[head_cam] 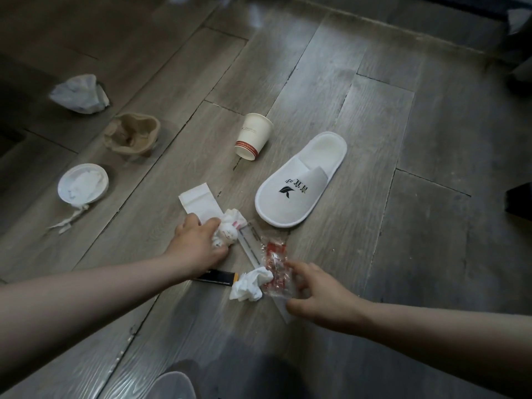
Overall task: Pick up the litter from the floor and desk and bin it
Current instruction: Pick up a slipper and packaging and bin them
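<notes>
Head view: left hand [198, 246] grip closed round stained tissue [229, 236]; right hand [319, 292] open beside clear wrapper [276, 273]. Slick wrapper could slide from loose pinch.

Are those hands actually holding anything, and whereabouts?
The left hand grips a crumpled printed wad, fingers curled round its left side. The right hand is at the right edge of the clear red-printed wrapper; whether it has hold cannot be told.
</notes>
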Demonstrator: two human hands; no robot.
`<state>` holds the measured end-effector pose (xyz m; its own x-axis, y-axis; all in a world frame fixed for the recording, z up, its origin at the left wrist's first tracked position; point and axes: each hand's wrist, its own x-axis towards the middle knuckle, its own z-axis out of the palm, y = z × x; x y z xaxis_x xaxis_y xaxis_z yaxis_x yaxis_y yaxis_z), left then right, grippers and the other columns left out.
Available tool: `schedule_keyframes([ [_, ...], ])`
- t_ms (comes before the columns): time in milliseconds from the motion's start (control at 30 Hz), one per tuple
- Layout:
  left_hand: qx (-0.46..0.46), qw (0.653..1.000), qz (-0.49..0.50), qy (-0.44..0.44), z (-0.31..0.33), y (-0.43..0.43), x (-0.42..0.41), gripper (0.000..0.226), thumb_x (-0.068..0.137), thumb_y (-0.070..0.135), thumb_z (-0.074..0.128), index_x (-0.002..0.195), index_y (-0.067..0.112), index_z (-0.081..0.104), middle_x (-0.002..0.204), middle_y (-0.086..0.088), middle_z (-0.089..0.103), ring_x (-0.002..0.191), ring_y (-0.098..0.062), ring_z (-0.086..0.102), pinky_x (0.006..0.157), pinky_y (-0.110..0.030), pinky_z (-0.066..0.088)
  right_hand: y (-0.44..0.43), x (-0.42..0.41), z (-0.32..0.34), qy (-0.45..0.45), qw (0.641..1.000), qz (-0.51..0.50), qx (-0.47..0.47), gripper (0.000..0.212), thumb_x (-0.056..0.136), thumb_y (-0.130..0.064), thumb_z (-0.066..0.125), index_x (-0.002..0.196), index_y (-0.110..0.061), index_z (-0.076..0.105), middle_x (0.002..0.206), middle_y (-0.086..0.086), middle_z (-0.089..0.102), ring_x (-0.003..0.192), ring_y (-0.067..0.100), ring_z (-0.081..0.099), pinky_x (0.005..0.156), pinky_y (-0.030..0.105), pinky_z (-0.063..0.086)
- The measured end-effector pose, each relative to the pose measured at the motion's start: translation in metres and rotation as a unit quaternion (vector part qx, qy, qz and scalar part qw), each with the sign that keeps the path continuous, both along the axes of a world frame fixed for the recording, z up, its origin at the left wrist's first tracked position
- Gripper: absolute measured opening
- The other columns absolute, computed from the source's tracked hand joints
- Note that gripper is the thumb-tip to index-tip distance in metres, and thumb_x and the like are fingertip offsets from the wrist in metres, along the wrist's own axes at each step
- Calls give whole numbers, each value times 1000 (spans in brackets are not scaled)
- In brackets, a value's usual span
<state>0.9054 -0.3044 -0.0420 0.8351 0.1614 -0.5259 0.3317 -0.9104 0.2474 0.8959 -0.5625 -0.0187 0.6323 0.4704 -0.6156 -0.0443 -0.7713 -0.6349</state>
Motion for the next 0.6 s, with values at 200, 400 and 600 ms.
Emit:
schedule_keyframes([
  [200,-72,993,69,-59,2,24,4,13,89,31,56,94,21,49,107,-9,45,88,-25,50,69,-30,33,1,0,1,20,1000,3,1,79,77,-30,65,148,-24,30,143,-1,40,126,14,46,105,32,43],
  [400,-5,992,107,-61,5,43,-1,30,84,42,56,81,12,55,101,-15,55,78,-24,50,60,-30,33,6,-1,2,27,999,-22,14,85,64,-44,61,143,-26,39,137,-2,47,119,13,54,100,35,48],
  [600,19,991,124,40,15,48,8,94,49,58,75,124,15,37,127,-14,36,109,-33,48,82,-36,48,9,-1,1,51,995,-60,53,59,73,-27,67,130,-27,51,117,-5,62,99,7,64,88,31,55],
])
